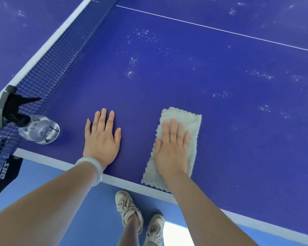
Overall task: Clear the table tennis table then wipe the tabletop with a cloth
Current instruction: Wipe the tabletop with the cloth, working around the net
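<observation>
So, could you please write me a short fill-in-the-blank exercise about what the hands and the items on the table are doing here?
1. The right hand presses flat on the pale ____.
2. The left hand lies flat on the bare tabletop, with a pale ____ on its wrist.
3. The clear spray bottle stands beside the ____, close to the table's near edge.
4. Spray droplets speckle the surface ____ the cloth.

Missing words: cloth; bangle; net; beyond

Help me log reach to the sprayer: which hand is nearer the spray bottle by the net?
Left. The left hand lies flat on the tabletop just right of the spray bottle, not touching it. The right hand presses the cloth farther right.
</observation>
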